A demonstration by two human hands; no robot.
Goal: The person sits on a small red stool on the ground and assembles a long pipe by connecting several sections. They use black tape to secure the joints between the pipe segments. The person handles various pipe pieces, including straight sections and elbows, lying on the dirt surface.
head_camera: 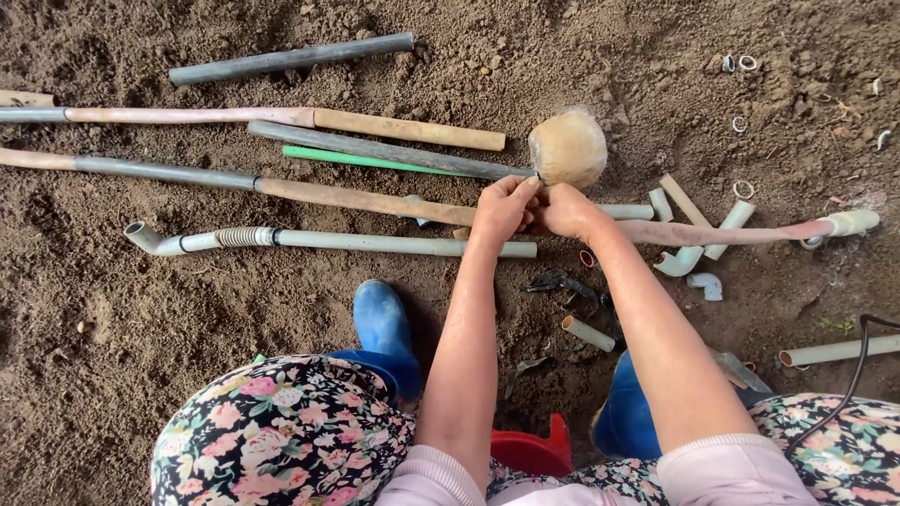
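Observation:
My left hand and my right hand meet over a long pipe on the bare soil. Its brown, muddy left stretch runs out from under my left hand. A pinkish stretch leads right from my right hand to a white end fitting. Both hands grip the pipe where the two stretches join. A round tan ball, seemingly of wound fibre, lies on the soil just beyond my fingertips, touching them or nearly so.
Several long pipes lie side by side to the left: a grey one, a tan one, a green one, a white one with an elbow. Short white offcuts and elbows litter the right. Blue boots and a red stool are below.

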